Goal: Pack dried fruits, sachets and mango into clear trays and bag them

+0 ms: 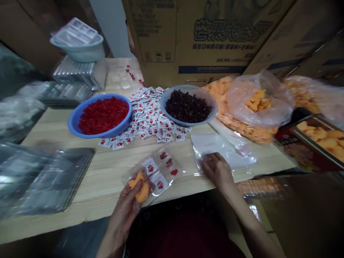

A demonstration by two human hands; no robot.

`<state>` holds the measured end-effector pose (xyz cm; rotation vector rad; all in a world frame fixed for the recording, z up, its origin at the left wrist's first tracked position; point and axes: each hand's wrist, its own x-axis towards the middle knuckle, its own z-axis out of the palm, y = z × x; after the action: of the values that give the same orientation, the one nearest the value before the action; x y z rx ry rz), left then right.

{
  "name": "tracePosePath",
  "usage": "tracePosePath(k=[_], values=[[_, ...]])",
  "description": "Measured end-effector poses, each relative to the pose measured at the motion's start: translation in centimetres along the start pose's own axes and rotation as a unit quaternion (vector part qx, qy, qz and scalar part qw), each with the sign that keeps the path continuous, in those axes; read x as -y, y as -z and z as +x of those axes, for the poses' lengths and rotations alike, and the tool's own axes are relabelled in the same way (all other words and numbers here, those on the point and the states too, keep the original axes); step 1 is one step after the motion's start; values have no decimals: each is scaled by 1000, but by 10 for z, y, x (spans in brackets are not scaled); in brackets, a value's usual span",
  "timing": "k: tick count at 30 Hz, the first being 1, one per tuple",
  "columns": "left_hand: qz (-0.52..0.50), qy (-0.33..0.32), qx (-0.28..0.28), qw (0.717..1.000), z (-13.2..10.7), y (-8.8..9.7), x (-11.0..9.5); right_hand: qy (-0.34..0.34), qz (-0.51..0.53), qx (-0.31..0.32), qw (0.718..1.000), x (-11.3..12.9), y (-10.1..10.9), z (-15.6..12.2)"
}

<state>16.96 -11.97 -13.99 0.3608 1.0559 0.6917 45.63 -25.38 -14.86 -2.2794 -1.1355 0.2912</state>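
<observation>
My left hand [130, 200] grips a clear plastic tray [166, 159] by its near left corner, thumb on top. In the tray lie orange curved pieces [142, 191], two white sachets with red print [157, 181], and small red and dark pieces [169, 162]. Over the left edge of a stack of clear flat plastic bags [223, 148], my right hand [219, 170] has its fingers curled down, closed at a bag's edge; the fingertips are partly hidden.
Behind are a blue basin of red pieces [103, 116], a sachet pile [150, 114] and a bowl of dark pieces [188, 105]. Stacked clear trays [51, 179] stand left. Bags of orange pieces [242, 122] and an open box [295, 147] sit right; cartons [188, 36] rise behind.
</observation>
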Motion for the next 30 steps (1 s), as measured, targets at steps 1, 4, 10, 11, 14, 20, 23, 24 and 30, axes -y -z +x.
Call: tracePosePath(k=[1, 4, 10, 11, 14, 20, 23, 24, 30], values=[[-2, -5, -5, 1000, 2, -1, -3, 10, -61, -1, 998, -3, -1, 6], [-10, -16, -16, 1000, 4, -1, -7, 13, -188, 24, 982, -4, -3, 23], [-27, -7, -24, 999, 3, 6, -10, -6, -188, 141, 972, -5, 14, 44], [-32, -7, -25, 999, 3, 7, -10, -12, -175, 146, 974, -6, 16, 46], [-45, -5, -32, 998, 5, 7, -10, -22, -144, 143, 979, -11, 19, 52], [-49, -1, -19, 999, 6, -8, -2, -27, -6, 140, 990, -29, 15, 54], [-56, 10, -5, 998, 7, -21, 5, -56, 129, 136, 981, -42, 16, 49], [-56, 15, 3, 998, 7, -26, 7, -75, 198, 135, 968, -46, 17, 47], [-41, 16, 46, 998, 16, -58, 24, -123, 389, 112, 906, -52, 28, 36]])
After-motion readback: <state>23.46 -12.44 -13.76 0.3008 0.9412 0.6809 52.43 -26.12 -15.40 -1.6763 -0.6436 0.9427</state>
